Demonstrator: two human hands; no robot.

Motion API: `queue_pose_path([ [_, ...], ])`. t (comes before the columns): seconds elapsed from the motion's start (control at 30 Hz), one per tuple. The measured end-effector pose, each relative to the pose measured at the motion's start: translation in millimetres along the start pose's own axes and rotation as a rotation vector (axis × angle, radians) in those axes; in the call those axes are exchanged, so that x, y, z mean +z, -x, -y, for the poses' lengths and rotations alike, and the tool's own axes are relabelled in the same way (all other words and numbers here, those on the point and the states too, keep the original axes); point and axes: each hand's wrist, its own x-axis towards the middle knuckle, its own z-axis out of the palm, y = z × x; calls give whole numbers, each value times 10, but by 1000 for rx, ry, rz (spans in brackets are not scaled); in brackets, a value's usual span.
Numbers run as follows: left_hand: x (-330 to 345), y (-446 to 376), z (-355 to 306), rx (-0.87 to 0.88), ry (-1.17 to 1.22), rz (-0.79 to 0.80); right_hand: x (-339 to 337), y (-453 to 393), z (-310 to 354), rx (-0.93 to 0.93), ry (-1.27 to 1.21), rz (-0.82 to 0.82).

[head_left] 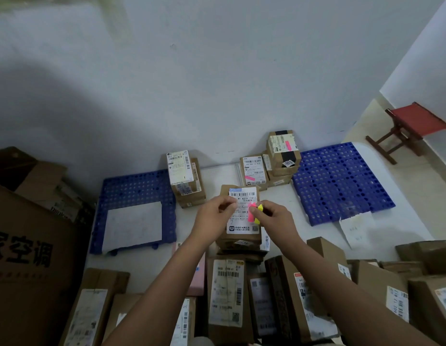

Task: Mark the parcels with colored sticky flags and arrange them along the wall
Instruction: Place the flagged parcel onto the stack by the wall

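Flags, pink & yellow, pinched in right hand while left hand pinches at their tip, over the small parcel topping the stack mid-floor — prob flimsy, light, so take by the non-sticky end.
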Motion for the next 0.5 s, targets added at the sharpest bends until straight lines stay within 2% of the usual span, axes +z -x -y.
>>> queue_pose_path([
  [0.07, 18, -7, -46, -78, 232, 131, -3, -4, -8, -18, -1, 13],
  [0.13, 43, -24, -61, -107, 313, 183, 0, -22, -18, -38, 36, 24],
  [0.37, 61, -77, -13, -156, 384, 196, -7, -66, -73, -37, 79, 62],
  [0.5, 77, -89, -23, -163, 405, 187, -9, -77, -76, 6, -23, 57],
])
